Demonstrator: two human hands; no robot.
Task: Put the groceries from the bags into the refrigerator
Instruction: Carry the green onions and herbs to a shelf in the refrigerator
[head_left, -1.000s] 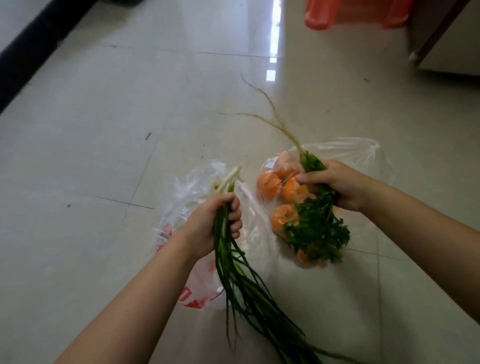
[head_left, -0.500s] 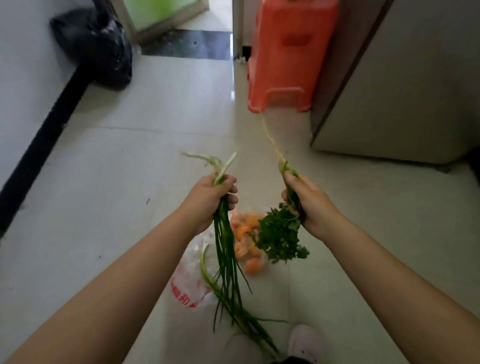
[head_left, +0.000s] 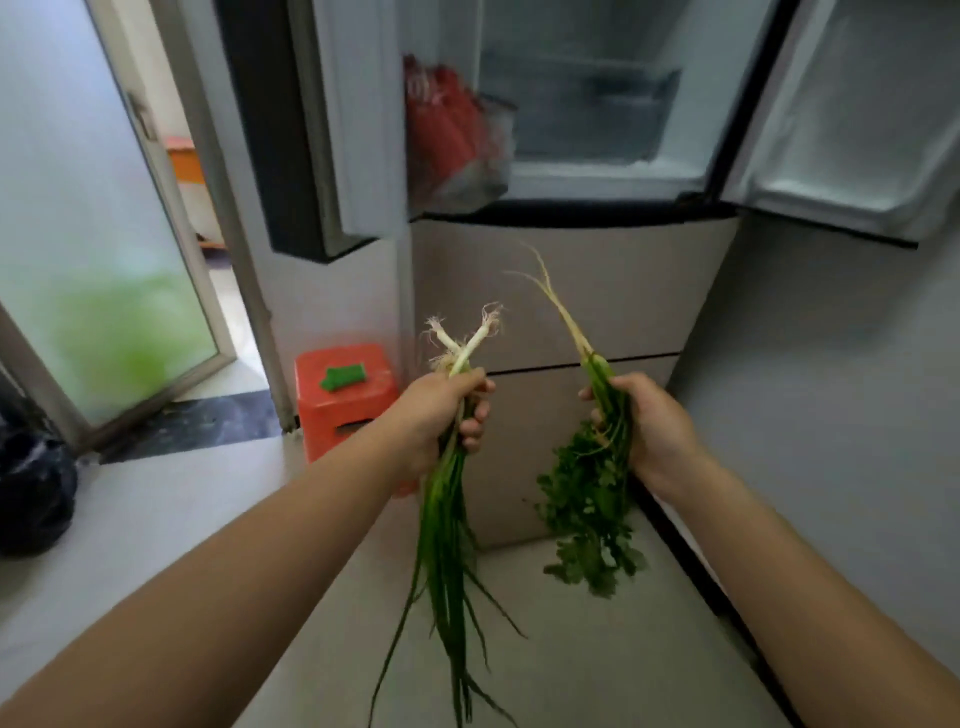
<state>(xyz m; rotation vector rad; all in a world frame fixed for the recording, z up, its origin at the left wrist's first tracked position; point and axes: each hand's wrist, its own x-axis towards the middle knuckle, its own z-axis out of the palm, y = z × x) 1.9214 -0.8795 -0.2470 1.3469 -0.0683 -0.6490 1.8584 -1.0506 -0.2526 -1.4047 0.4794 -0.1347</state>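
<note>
Greens in hand at the open refrigerator, nothing from this load shelved yet.

The left hand (head_left: 441, 410) grips a bunch of green onions (head_left: 447, 525) roots-up, and the right hand (head_left: 652, 423) grips a bunch of cilantro (head_left: 587, 514), both held below the open refrigerator (head_left: 576, 291). A red-and-clear bag (head_left: 452, 140) already sits in the upper compartment. Both bunches remain to be put inside; the grocery bags are out of view.
</note>
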